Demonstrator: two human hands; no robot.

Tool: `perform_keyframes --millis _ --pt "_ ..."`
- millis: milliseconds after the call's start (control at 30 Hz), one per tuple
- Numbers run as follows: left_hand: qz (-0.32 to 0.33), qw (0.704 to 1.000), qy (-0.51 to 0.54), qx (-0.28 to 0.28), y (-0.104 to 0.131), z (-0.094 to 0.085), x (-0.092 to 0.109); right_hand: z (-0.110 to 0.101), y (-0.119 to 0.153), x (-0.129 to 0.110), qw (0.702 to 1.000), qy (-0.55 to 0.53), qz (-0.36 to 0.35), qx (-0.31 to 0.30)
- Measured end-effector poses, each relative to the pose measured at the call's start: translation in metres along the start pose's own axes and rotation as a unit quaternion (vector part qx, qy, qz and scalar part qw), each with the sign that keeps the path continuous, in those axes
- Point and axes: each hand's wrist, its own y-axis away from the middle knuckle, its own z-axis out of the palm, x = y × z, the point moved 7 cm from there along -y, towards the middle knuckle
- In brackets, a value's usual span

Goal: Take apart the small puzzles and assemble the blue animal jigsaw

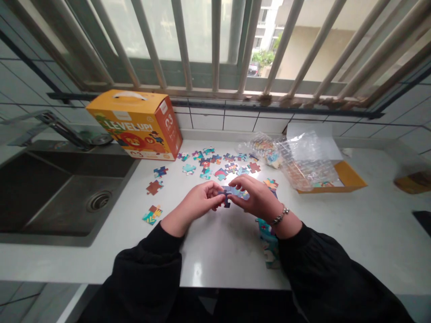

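Both hands (232, 199) on puzzle pcs (234, 194), counter (336, 233).

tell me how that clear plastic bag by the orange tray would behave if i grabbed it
The clear plastic bag is crinkled and slumped over the orange tray, so it is probably floppy and light. Its glossy film may be slippery. Puzzle pieces seem to lie inside, so they could shift or spill when it is lifted.

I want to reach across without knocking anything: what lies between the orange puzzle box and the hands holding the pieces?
In the head view, loose puzzle pieces lie scattered on the counter between the orange box and the left hand.
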Motion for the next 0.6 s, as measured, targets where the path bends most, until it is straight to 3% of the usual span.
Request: perform_keyframes --millis 133,233,600 --pt "-0.063 0.996 -0.066 0.025 0.021 -0.044 -0.007 0.004 0.007 0.037 0.996 -0.001 0.089 0.026" --pt "-0.094 0.989 -0.111 0.039 0.028 -0.064 -0.011 0.001 0.015 0.051 0.988 -0.021 0.145 0.046" --pt "-0.138 0.975 -0.166 0.053 0.032 -0.074 -0.010 0.006 0.016 0.054 0.983 -0.050 0.169 0.059"
